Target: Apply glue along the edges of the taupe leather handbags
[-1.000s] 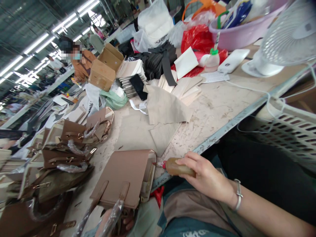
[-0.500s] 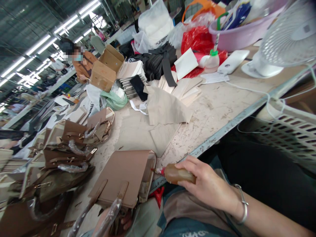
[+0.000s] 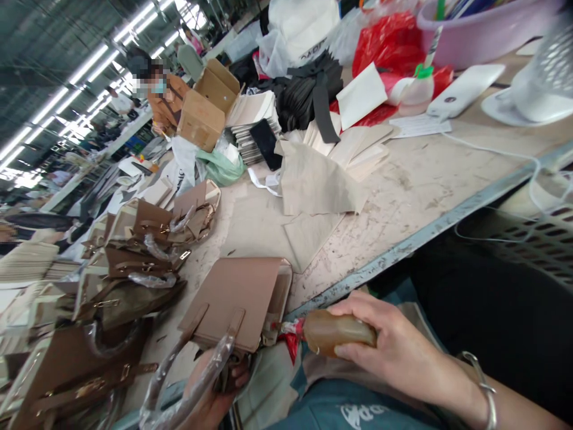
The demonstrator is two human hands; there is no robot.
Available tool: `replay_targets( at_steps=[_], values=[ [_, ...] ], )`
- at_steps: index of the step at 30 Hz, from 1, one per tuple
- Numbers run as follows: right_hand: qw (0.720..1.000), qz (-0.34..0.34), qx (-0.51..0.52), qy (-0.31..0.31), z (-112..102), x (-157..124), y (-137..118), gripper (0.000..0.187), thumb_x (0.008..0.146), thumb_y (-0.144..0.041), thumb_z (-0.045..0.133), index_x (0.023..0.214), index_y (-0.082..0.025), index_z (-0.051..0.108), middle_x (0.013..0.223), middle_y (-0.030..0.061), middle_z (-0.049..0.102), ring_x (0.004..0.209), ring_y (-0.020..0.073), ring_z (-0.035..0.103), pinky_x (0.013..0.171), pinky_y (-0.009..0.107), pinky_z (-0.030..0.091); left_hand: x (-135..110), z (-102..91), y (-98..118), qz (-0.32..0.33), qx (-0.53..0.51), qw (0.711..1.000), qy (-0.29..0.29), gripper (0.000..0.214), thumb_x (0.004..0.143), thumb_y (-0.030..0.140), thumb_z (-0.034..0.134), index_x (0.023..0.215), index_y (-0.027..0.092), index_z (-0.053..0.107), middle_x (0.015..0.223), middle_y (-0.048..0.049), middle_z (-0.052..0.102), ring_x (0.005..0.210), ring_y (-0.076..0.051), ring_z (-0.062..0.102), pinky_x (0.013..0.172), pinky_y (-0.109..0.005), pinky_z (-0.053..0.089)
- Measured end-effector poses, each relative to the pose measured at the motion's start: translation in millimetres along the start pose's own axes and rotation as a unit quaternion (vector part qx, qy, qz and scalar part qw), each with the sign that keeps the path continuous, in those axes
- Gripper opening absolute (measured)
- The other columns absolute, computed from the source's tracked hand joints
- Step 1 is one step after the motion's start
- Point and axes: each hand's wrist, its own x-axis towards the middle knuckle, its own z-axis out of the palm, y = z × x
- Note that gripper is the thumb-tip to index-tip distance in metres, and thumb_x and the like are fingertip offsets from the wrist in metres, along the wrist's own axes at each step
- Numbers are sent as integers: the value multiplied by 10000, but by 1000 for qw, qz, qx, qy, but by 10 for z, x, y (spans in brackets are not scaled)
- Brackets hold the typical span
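My right hand (image 3: pixel 394 346) is closed around a small amber glue bottle (image 3: pixel 335 332) with a red tip, held over my lap just below the table's metal edge (image 3: pixel 403 251). The tip points left at the side of a tan handbag (image 3: pixel 237 298) lying flat at the table's front. My left hand (image 3: pixel 215 394) shows only partly at the bottom, fingers curled under that bag near its plastic-wrapped handle (image 3: pixel 192 382).
Several brown handbags (image 3: pixel 143 251) are piled at the left. Beige paper sheets (image 3: pixel 308 185), stacked panels, a cardboard box (image 3: pixel 206 110), red and white bags, a lilac basin (image 3: pixel 483 30) and a white fan base (image 3: pixel 523 101) crowd the back. A person sits at the far table.
My right hand with the bottle has dropped lower, off the table edge toward my lap. The view has tilted down and the bag sits closer to me.
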Motion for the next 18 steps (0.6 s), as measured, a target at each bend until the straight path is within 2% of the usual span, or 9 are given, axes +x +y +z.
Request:
replay_targets(
  at_steps=[2, 5, 11, 15, 18],
  values=[
    [1000, 10, 4, -21, 33, -37, -24, 354, 692, -66, 711, 993, -245, 660, 901, -6, 627, 771, 141, 607, 670, 239, 490, -9, -4, 2, 5, 0, 1000, -10, 366, 444, 270, 906, 531, 140, 575, 479, 20, 530, 416, -94, 451, 379, -210, 373],
    [999, 12, -15, -41, 59, -57, -29, 364, 684, -77, 711, 996, -259, 659, 892, -11, 617, 760, 139, 609, 662, 240, 491, -10, -8, 1, 5, 6, 1000, -15, 284, 529, 222, 855, 555, 141, 583, 499, 11, 537, 430, -96, 453, 392, -211, 382],
    [998, -27, -52, -8, 40, -51, -35, 422, 707, -30, 658, 1056, -266, 642, 897, -4, 604, 769, 134, 606, 659, 234, 486, 3, -1, -1, 4, 4, 1000, 4, 208, 589, 155, 783, 545, 156, 580, 484, 10, 504, 420, -91, 423, 378, -202, 359],
    [998, -16, -51, -41, 33, -57, -60, 432, 705, -42, 670, 1056, -293, 645, 896, -16, 600, 753, 126, 604, 650, 228, 486, -7, 10, 8, 4, 13, 1000, -1, 226, 556, 154, 790, 552, 159, 564, 500, 7, 526, 429, -95, 431, 385, -205, 368],
    [997, -35, -60, -17, 36, -45, -72, 422, 714, -31, 653, 1061, -271, 645, 870, -7, 597, 757, 135, 599, 652, 236, 479, -20, 31, 10, 10, 10, 1000, 10, 247, 535, 176, 798, 558, 153, 554, 488, 9, 519, 414, -93, 427, 378, -205, 356]
  ],
)
